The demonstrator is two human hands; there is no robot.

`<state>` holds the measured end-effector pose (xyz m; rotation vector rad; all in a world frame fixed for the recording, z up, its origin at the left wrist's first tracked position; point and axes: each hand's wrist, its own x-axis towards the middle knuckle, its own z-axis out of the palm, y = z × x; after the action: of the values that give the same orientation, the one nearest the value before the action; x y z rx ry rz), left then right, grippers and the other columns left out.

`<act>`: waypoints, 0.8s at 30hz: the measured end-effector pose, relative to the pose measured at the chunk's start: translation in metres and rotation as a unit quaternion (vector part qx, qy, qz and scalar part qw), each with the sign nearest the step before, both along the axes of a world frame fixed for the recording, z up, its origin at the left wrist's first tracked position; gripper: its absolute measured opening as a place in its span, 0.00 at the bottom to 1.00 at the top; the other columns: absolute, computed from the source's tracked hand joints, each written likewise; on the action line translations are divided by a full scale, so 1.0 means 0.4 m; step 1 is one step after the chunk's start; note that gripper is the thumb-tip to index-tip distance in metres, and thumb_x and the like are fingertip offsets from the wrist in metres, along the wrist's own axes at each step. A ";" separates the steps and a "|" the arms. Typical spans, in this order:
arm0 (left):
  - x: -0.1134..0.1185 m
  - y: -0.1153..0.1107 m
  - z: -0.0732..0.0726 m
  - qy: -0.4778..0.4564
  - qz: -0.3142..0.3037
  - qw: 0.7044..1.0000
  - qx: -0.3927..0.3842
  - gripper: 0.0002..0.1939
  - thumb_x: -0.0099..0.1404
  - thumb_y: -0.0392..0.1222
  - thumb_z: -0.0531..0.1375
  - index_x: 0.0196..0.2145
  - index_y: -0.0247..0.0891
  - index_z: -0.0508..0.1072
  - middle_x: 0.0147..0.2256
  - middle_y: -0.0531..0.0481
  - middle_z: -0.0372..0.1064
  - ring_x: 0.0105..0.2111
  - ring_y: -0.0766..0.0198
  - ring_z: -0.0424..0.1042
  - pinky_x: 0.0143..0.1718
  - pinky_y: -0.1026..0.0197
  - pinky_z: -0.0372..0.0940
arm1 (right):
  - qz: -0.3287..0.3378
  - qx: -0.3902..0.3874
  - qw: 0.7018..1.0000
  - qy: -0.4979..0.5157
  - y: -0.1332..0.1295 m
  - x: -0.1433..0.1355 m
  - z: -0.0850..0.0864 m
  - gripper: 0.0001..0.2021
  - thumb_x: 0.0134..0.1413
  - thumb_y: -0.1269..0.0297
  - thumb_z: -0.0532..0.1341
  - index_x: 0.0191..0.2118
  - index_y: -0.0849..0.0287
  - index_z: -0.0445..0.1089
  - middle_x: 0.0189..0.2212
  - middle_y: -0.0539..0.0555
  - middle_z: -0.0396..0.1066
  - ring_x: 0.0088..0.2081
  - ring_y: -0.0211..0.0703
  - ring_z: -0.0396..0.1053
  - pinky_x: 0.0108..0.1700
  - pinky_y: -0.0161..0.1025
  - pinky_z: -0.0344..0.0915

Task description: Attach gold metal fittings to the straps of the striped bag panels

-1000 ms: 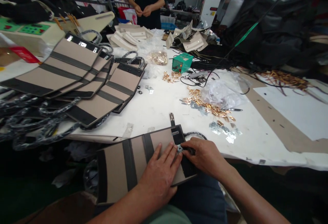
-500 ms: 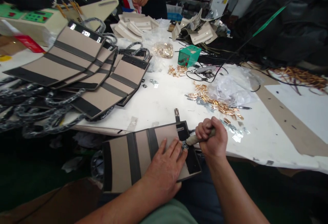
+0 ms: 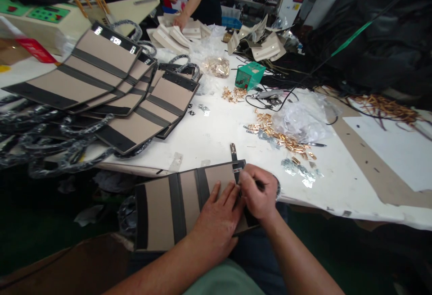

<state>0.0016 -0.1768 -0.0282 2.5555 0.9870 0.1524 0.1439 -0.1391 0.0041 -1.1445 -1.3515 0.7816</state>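
Bag panel (image 3: 158,205) tan, dark stripes; box (image 3: 249,75) green

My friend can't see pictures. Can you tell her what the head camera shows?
Two hands work on a tan bag panel with black stripes: the left hand presses it flat, the right hand pinches something at its black end. More panels and gold clips lie on the white table.

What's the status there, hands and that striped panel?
Left hand flat on tan panel with dark stripes. Right hand closed at its dark top edge; held item hidden. Gold metal clips beyond, apart.
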 end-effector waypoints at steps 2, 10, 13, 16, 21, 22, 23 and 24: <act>-0.003 -0.010 -0.007 -0.022 0.029 0.999 0.010 0.43 0.59 0.48 0.64 0.69 0.41 0.54 0.69 0.42 0.53 0.71 0.48 0.42 0.72 0.41 0.30 | 0.043 0.031 0.992 -0.114 0.001 -0.020 0.010 0.17 0.60 0.64 0.60 0.20 0.57 0.61 0.19 0.46 0.59 0.23 0.35 0.57 0.28 0.37 0.54; -0.029 -0.030 -0.006 -0.022 0.057 0.998 0.011 0.40 0.58 0.54 0.66 0.65 0.44 0.60 0.69 0.42 0.53 0.71 0.45 0.41 0.70 0.36 0.30 | -0.022 0.011 0.991 0.128 -0.006 0.024 0.072 0.19 0.63 0.57 0.59 0.22 0.56 0.62 0.17 0.45 0.56 0.17 0.34 0.54 0.21 0.36 0.52; -0.032 -0.022 0.007 -0.019 0.043 0.999 -0.005 0.41 0.59 0.54 0.65 0.66 0.42 0.59 0.69 0.40 0.53 0.71 0.44 0.42 0.70 0.36 0.31 | -0.033 0.037 0.992 0.119 -0.017 0.022 0.056 0.19 0.62 0.56 0.59 0.21 0.56 0.63 0.16 0.46 0.56 0.18 0.35 0.55 0.21 0.37 0.53; -0.029 -0.019 0.009 -0.019 0.048 0.999 -0.004 0.41 0.59 0.54 0.65 0.66 0.43 0.59 0.68 0.40 0.54 0.70 0.44 0.43 0.70 0.37 0.31 | -0.036 -0.023 0.998 0.052 -0.015 0.011 0.018 0.21 0.62 0.56 0.59 0.19 0.55 0.60 0.16 0.46 0.57 0.19 0.36 0.55 0.23 0.37 0.53; -0.024 -0.025 -0.016 -0.026 0.064 0.998 0.009 0.41 0.58 0.55 0.65 0.65 0.44 0.60 0.68 0.41 0.54 0.70 0.45 0.43 0.70 0.37 0.27 | 0.000 0.000 1.000 -0.027 -0.010 -0.005 0.024 0.20 0.63 0.58 0.57 0.20 0.55 0.58 0.18 0.47 0.59 0.21 0.37 0.57 0.26 0.37 0.55; -0.024 -0.025 -0.022 -0.031 0.063 0.998 0.007 0.41 0.58 0.56 0.65 0.66 0.44 0.59 0.69 0.42 0.53 0.70 0.45 0.43 0.70 0.37 0.27 | 0.018 0.018 0.998 -0.051 -0.012 -0.013 0.033 0.19 0.64 0.60 0.57 0.20 0.55 0.58 0.18 0.47 0.59 0.22 0.37 0.57 0.26 0.37 0.55; -0.023 -0.025 -0.027 -0.038 0.060 0.997 0.004 0.42 0.59 0.56 0.64 0.67 0.44 0.57 0.69 0.42 0.53 0.70 0.45 0.43 0.70 0.37 0.26 | 0.043 0.037 0.995 -0.081 -0.014 -0.023 0.040 0.19 0.63 0.62 0.57 0.20 0.55 0.58 0.18 0.47 0.58 0.22 0.37 0.57 0.27 0.37 0.55; -0.023 -0.025 -0.031 -0.047 0.057 0.997 0.001 0.44 0.59 0.56 0.64 0.68 0.45 0.54 0.69 0.43 0.52 0.70 0.45 0.43 0.70 0.37 0.26 | 0.070 0.054 0.989 -0.116 -0.015 -0.033 0.043 0.18 0.63 0.65 0.57 0.21 0.55 0.58 0.18 0.47 0.58 0.22 0.36 0.57 0.27 0.37 0.54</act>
<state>-0.0077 -0.1868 -0.0405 2.4709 1.0970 0.3019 0.1308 -0.1453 0.0213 -1.0889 -1.6623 0.6814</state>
